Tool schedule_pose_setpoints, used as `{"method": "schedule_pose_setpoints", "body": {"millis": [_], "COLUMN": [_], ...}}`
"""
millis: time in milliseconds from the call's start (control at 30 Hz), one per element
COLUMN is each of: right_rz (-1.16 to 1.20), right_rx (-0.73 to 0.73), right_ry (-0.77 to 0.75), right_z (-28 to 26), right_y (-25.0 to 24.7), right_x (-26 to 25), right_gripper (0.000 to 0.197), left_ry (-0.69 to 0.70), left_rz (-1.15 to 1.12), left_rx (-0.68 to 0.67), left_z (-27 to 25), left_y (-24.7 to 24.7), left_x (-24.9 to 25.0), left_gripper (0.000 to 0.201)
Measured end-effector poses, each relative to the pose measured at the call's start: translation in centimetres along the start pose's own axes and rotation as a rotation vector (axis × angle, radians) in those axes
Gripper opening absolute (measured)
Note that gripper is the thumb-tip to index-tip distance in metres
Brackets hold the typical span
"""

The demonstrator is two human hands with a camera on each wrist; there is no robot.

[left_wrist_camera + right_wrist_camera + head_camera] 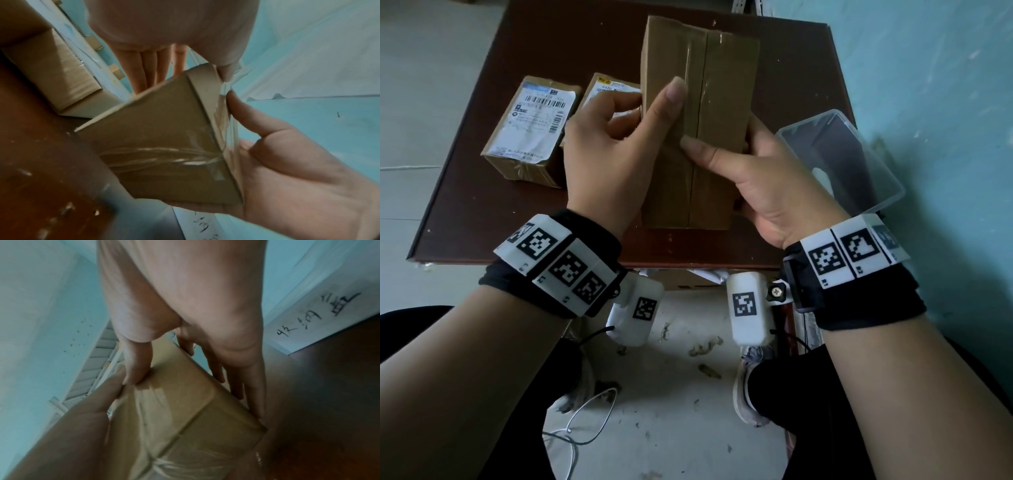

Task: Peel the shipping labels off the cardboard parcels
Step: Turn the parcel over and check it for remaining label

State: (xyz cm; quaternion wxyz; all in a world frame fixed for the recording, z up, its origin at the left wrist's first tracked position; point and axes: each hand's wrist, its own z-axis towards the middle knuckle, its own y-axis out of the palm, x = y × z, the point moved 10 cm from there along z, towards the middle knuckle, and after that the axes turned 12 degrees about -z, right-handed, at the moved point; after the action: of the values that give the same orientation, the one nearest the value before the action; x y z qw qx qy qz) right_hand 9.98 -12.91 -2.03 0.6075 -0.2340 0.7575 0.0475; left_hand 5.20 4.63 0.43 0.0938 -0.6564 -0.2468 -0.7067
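Head view is showing the left hand (616, 137) and right hand (753, 181) gripping a tilted parcel (698, 102), fingers curled round its sides, probably turning it to find its label.

We see a plain tan-brown cardboard parcel (698, 130) with glossy clear tape streaking pale down its middle seam; at ten o'clock from it a second brown parcel (530, 133) wears a white label (537, 118) with black barcodes and a blue strip on top, and a third parcel's label (613, 88) is white with a yellow mark. The table (482, 192) is dark reddish brown, flecked white. At three o'clock lies a clear, colourless plastic lid (859, 164). The wall (935, 85) is pale turquoise. Our wristbands (558, 267) are black with white blocks bearing black-and-white square codes
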Motion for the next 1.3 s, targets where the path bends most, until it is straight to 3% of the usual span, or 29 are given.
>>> {"method": "schedule_pose_setpoints", "body": {"millis": [100, 200, 367, 500, 633, 733, 800, 867, 900, 1067, 1300], "right_rz": [-0.047, -0.041, -0.038, 0.044, 0.16, 0.231, 0.219, 0.205, 0.186, 0.152, 0.181], "right_rx": [-0.018, -0.019, 0.026, 0.113, 0.142, 0.185, 0.179, 0.169, 0.17, 0.161, 0.173], "right_ry": [-0.063, -0.094, -0.085, -0.047, 0.03, 0.06, 0.071, 0.083, 0.093, 0.146, 0.151], "right_z": [0.2, 0.2, 0.0, -0.4, -0.6, -0.7, -0.7, -0.4, -0.2, 1.3, 2.8], "right_y": [0.3, 0.5, 0.7, 0.1, 0.0, -0.4, -0.2, 0.1, 0.2, 0.7, 0.1], "right_x": [-0.5, -1.0, -1.0, -1.2, -0.8, -0.3, -0.3, 0.2, 0.5, 1.1, 1.2], "right_gripper": [0.101, 0.108, 0.093, 0.062, 0.081, 0.085, 0.068, 0.044, 0.043, 0.093, 0.108], "left_ry": [-0.029, -0.025, -0.019, -0.057, -0.011, -0.047, -0.107, -0.148, -0.158, -0.148, -0.105], "left_rz": [-0.056, -0.087, -0.114, -0.14, -0.051, -0.054, -0.037, -0.056, -0.066, -0.026, 0.022], "left_rx": [0.02, 0.005, 0.022, 0.041, -0.033, -0.074, -0.055, -0.042, -0.05, -0.092, -0.129], "left_z": [0.1, 0.0, 0.1, 0.2, 0.0, -0.4, -0.3, 0.2, 0.4, 1.1, 2.0], "left_y": [-0.3, 0.0, -0.1, -0.3, 0.9, 1.8, 1.9, 2.2, 2.4, 3.5, 4.3], "left_x": [0.2, 0.5, 0.8, 0.6, 0.9, 0.2, -0.6, -1.2, -1.4, -1.2, -0.9], "left_gripper": [0.042, 0.044, 0.044, 0.047, 0.023, 0.025, 0.04, 0.041, 0.045, 0.052, 0.049]}}
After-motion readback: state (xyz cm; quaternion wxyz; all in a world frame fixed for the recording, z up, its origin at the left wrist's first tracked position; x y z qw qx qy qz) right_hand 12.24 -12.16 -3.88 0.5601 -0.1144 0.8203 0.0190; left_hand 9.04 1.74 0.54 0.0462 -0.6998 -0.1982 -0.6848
